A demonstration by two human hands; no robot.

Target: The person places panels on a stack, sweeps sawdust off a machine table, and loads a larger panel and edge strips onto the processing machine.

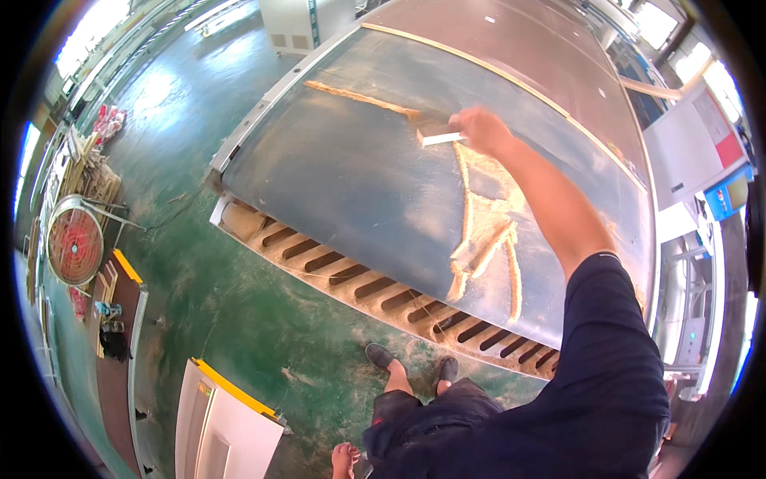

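My right hand [480, 132] reaches far over a wide grey table top [359, 176] and is closed around a flat tool with a white edge [443, 139]. The tool's exact kind is blurred. Sawdust [488, 219] lies in thin ridges below the hand, running toward the near edge. A separate sawdust ridge [359, 96] stretches to the left of the tool. My left hand [345, 461] hangs low beside my leg, away from the table, its fingers loosely curled with nothing visible in them.
A slotted, dusty ledge [351, 275] runs along the table's near side. A wooden strip [479, 62] separates the grey surface from a brown panel [550, 48]. On the green floor at left stand a round fan [75, 239] and a pale panel with a yellow edge [219, 423].
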